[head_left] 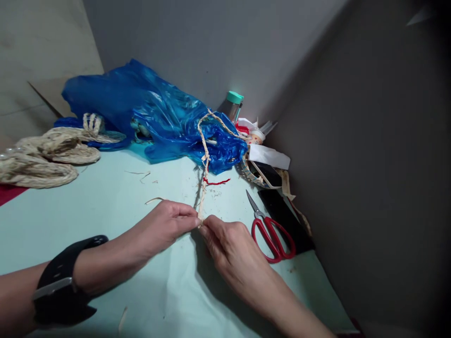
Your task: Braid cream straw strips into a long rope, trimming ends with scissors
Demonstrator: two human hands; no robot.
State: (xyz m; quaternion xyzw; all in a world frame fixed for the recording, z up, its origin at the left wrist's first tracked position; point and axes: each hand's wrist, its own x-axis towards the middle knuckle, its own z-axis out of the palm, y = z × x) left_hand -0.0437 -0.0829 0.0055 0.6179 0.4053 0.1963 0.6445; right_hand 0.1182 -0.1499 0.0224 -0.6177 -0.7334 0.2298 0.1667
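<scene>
A pale braided cord (202,199) runs from my fingertips up over a blue plastic bag (141,101). My left hand (169,219), with a black watch on its wrist, pinches the cord's near end. Right beside it, my right hand (229,241) is closed on the same end, thumb and fingertips pressed together. What lies exactly between the fingertips is partly hidden. Around the cord a short way above my hands is a piece of red yarn (216,182), its tail pointing right. To the right of my right hand lie scissors with red handles (271,237).
Woven straw-coloured soles or slippers (45,157) lie at the left. A bottle with a teal lid (234,98) stands behind the bag. A black flat object (285,220) lies by the scissors, next to the grey wall (359,155). Loose fibre scraps (153,200) dot the pale green tabletop.
</scene>
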